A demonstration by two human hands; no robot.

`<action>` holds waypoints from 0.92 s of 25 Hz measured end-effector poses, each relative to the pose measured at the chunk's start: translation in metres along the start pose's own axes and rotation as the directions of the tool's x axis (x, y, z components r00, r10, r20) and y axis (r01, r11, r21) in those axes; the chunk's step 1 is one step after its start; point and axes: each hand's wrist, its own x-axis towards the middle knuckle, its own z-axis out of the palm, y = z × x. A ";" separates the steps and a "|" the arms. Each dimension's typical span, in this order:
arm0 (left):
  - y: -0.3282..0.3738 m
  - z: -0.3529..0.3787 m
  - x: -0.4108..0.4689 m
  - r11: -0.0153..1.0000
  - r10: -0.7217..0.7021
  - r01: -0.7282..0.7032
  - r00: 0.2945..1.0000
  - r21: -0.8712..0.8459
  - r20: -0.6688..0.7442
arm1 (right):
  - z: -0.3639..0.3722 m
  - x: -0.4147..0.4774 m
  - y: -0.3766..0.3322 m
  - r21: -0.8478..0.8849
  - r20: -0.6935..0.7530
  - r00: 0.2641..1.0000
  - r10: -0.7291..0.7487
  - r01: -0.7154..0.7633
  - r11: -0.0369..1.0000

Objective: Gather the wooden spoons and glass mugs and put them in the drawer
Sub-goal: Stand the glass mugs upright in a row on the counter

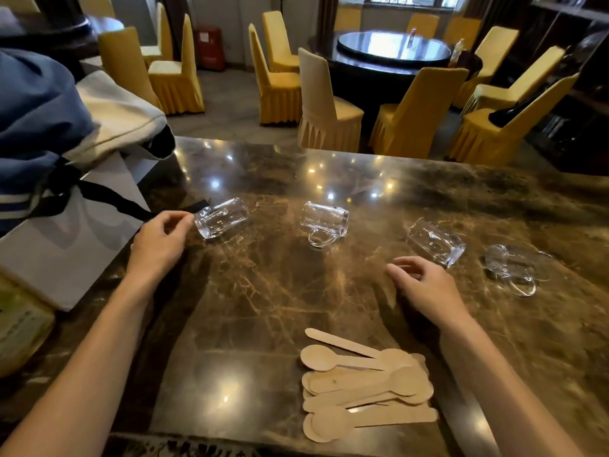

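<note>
While both bare forearms are reaching out over the marble table (263, 308), the left hand (161, 235) is lying at the table's left side, its fingers curled loosely together with the fingertips touching the rim of the first mug (221, 218); no firm clamp is showing. The right hand (425, 285) is hovering palm down, fingers slightly spread and gripping nothing, just beside the third mug (435, 241).

Four clear glass mugs are lying on their sides in a row across the table. The second mug (324, 222) is sitting in the middle, handle pointing toward the person; the fourth mug (509, 267) is resting farthest right, handle also near.

The wooden spoons (365, 384) are lying in a loose overlapping pile near the front edge, pale and flat, bowls pointing both ways.

Fabric bags (66, 179) are crowding the left side. No readable writing is showing anywhere.
</note>
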 end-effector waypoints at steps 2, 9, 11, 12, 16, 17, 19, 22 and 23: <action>-0.006 -0.002 0.035 0.993 0.042 -0.042 0.999 0.111 0.006 | 0.013 0.019 -0.026 0.215 0.157 0.969 0.190 -0.221 0.951; -0.010 0.010 0.113 0.855 0.058 -0.286 0.882 0.433 0.468 | 0.071 0.054 -0.071 0.284 0.157 0.913 0.376 -0.407 0.868; -0.006 0.013 0.124 0.864 0.039 -0.301 0.839 0.404 0.543 | 0.081 0.058 -0.076 0.288 0.087 0.922 0.378 -0.387 0.876; -0.005 0.014 0.128 0.870 0.031 -0.301 0.824 0.390 0.566 | 0.085 0.059 -0.078 0.275 0.041 0.924 0.379 -0.376 0.885; -0.001 0.016 0.139 0.848 0.001 -0.313 0.807 0.428 0.590 | 0.098 0.063 -0.086 0.086 -0.117 0.916 0.384 -0.376 0.923; 0.001 0.017 0.141 0.828 -0.005 -0.326 0.810 0.456 0.587 | 0.099 0.064 -0.089 0.084 -0.131 0.905 0.405 -0.397 0.914; 0.007 0.020 0.144 0.797 -0.031 -0.334 0.809 0.503 0.586 | 0.100 0.066 -0.094 0.110 -0.138 0.881 0.452 -0.440 0.891; 0.013 0.022 0.146 0.778 -0.070 -0.338 0.792 0.530 0.607 | 0.102 0.067 -0.099 0.175 -0.125 0.871 0.475 -0.452 0.875; 0.013 0.022 0.146 0.780 -0.068 -0.345 0.782 0.522 0.620 | 0.102 0.067 -0.099 0.203 -0.115 0.871 0.477 -0.449 0.870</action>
